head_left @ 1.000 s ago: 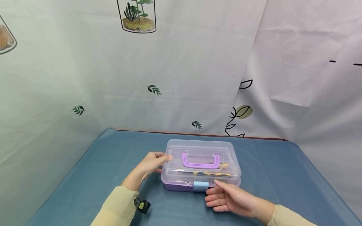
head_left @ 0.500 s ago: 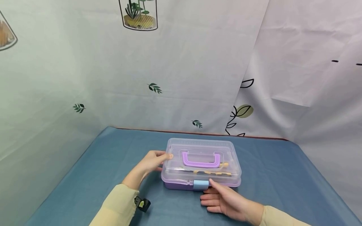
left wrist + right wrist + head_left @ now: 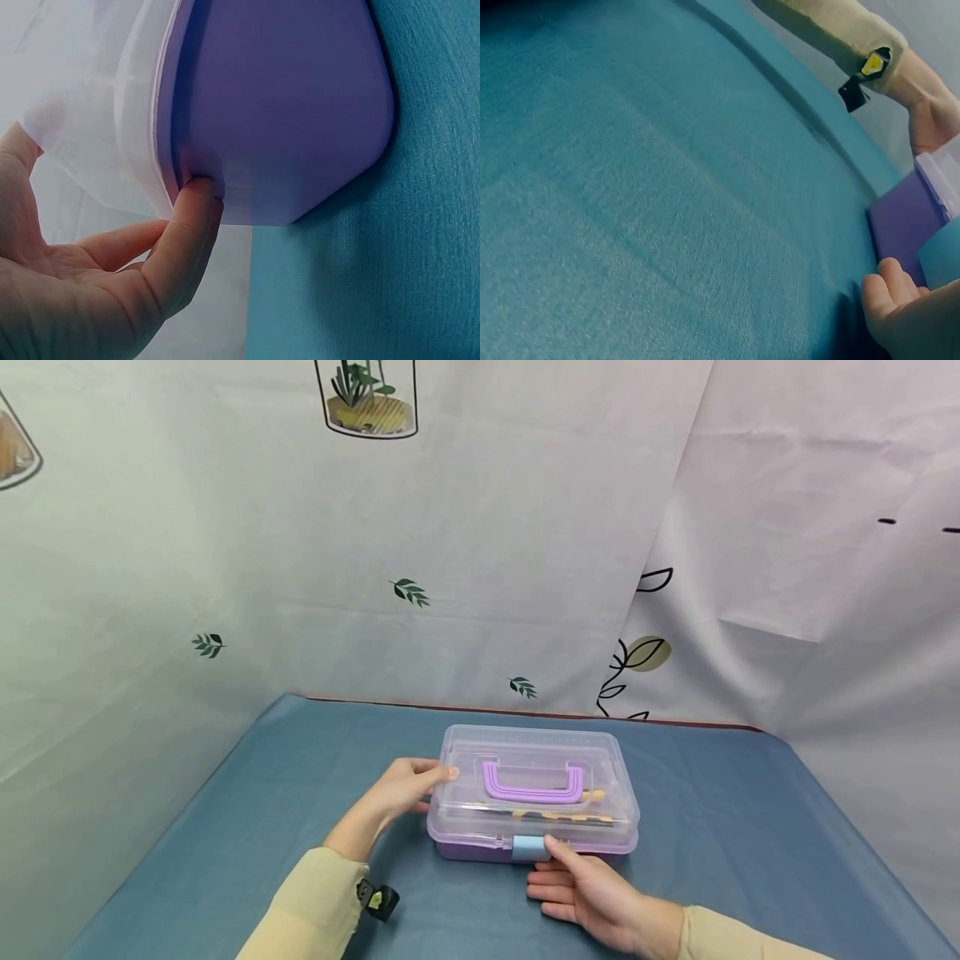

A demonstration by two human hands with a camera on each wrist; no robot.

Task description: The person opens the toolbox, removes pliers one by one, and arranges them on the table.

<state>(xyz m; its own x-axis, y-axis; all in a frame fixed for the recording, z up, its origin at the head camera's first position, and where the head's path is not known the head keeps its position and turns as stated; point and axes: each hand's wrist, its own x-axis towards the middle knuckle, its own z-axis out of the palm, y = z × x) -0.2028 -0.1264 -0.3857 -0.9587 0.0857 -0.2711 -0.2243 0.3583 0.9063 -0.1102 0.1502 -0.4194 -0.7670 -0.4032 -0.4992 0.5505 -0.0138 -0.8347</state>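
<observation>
A storage box [image 3: 468, 851] with a purple base, a clear lid [image 3: 517, 747] and a purple carry handle [image 3: 534, 794] stands on the table. Its left edge is gripped by my left hand [image 3: 405, 789], thumb on the lid. In the left wrist view, that hand's fingers [image 3: 184, 244] press below the rim against the purple side. At the box's front, the thumb of my right hand [image 3: 596, 897] touches the light blue latch [image 3: 529, 848]. The other right fingers [image 3: 892, 289] extend loosely beside the base in the right wrist view. Yellow-and-black items [image 3: 562, 817] show dimly through the lid; their kind is unclear.
Blue cloth [image 3: 300, 777] covers the table. Pale curtains [image 3: 480, 527] with printed leaves and jars hang along the back and sides. A black device [image 3: 378, 900] is strapped at the left wrist.
My right hand has moved a little left along the front of the box, its thumb going from right of the latch onto it. The left hand keeps its hold, and the lid stays down.
</observation>
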